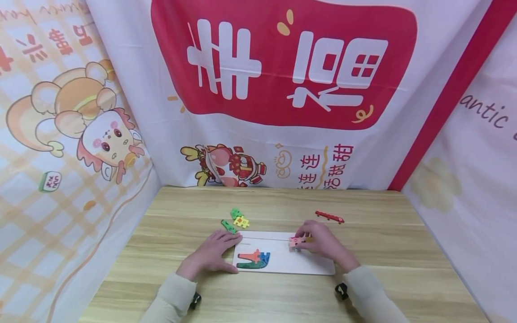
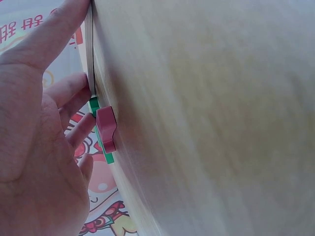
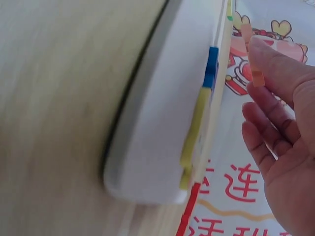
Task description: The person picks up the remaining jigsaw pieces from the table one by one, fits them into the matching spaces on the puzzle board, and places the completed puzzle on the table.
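Observation:
A white puzzle board [image 1: 282, 264] lies on the table. My left hand [image 1: 218, 252] rests at its left end, thumb at the near corner and fingers at the far corner, spread fairly straight. With thumb and index finger my right hand [image 1: 319, 240] pinches a pink puzzle piece [image 1: 296, 242] just above the board's far right part; the right wrist view shows that piece [image 3: 255, 64] edge-on. Orange [image 1: 253, 256], blue [image 1: 264, 259] and green [image 1: 252, 265] pieces sit joined on the board's left half. A yellow piece [image 3: 196, 132] shows on the board, mostly hidden by my right hand in the head view.
Past the board's far left corner lie two loose green pieces [image 1: 229, 226] and a yellow one [image 1: 241, 222]. A long red piece [image 1: 330, 217] lies at the far right. A printed cloth [image 1: 258, 134] hangs behind the wooden table [image 1: 274, 298].

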Motion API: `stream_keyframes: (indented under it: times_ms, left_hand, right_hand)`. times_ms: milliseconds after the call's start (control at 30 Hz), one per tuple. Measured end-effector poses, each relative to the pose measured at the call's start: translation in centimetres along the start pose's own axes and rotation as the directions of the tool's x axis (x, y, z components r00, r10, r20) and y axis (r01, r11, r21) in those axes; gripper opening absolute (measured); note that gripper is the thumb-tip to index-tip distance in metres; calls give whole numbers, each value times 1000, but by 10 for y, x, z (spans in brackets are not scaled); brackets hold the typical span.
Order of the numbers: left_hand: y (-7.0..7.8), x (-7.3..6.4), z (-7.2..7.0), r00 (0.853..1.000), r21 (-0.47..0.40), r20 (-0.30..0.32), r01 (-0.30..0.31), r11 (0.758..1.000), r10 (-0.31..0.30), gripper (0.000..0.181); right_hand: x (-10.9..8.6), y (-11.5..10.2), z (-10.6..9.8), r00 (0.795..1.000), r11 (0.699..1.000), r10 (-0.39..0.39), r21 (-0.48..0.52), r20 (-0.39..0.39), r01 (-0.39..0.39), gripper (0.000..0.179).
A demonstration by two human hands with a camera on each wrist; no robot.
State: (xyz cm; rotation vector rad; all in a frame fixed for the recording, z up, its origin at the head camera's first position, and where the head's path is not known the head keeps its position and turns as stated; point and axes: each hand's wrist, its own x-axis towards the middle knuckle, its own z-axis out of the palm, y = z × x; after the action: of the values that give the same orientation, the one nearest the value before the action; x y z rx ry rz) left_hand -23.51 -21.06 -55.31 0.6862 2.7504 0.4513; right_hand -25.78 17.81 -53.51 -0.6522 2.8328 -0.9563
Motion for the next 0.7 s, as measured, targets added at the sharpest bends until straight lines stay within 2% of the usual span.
stream_keyframes:
  times_ms: [133, 367, 533, 700]
  left_hand:
    - [-2, 1, 1, 1000, 10, 2, 2, 1000, -2, 107]
    - [-2, 0, 1, 1000, 5, 5, 3, 1000, -3, 106]
    - [-1, 0, 2, 1000, 8, 0, -6, 1000, 6, 106]
    - [-1, 0, 2, 1000, 2, 0, -4, 1000, 4, 105]
  right_hand:
    - [6, -1, 9, 1000, 1000, -6, -13, -2, 6, 23]
    - [12, -2, 24, 999, 997, 38, -68, -15, -39, 25]
    - [13, -5, 28, 997, 993, 63, -95, -33, -66, 25]
    - [14, -8, 28, 995, 992, 90, -78, -51, -94, 25]
